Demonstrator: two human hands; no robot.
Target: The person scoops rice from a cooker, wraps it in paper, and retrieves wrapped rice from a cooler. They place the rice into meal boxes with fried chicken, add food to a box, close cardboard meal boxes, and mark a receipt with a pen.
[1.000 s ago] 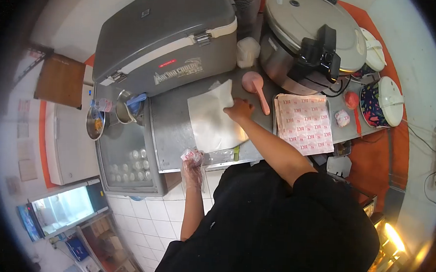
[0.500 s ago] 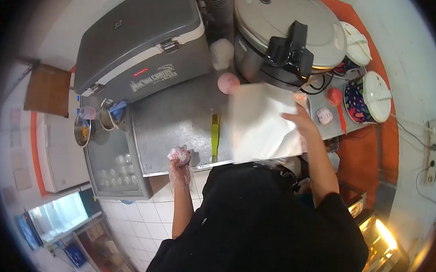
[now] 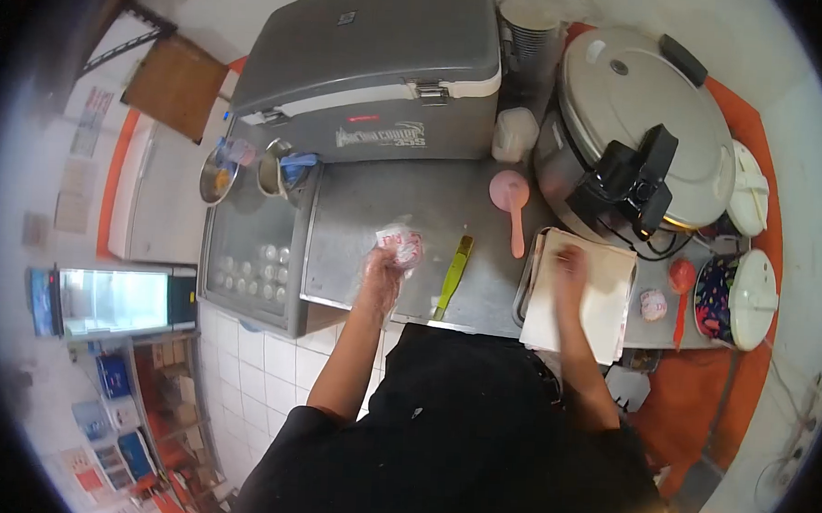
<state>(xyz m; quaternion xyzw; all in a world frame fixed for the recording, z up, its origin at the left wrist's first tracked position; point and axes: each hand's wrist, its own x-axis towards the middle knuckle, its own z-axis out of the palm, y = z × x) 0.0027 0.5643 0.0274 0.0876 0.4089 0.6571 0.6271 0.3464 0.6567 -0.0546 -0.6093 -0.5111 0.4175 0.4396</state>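
Observation:
My left hand, in a clear plastic glove, is closed around a small round bundle wrapped in white paper with red print, held above the metal counter's front part. Over a stack of pale paper sheets is my right hand. Motion smears its fingers, so their grip is unclear. Between the two hands lies a long yellow-green plastic utensil. A pink rice paddle rests just beyond the stack.
A grey cooler box stands at the back, beside stacked cups. The large rice cooker is behind the papers. Rightward are another wrapped bundle, a red-handled utensil and a patterned lidded container. Metal bowls stand left.
The white sheet that was raised by my right hand now lies low at the stack, with the hand above it. My left hand still holds the wrapped bundle. The camera view has shifted.

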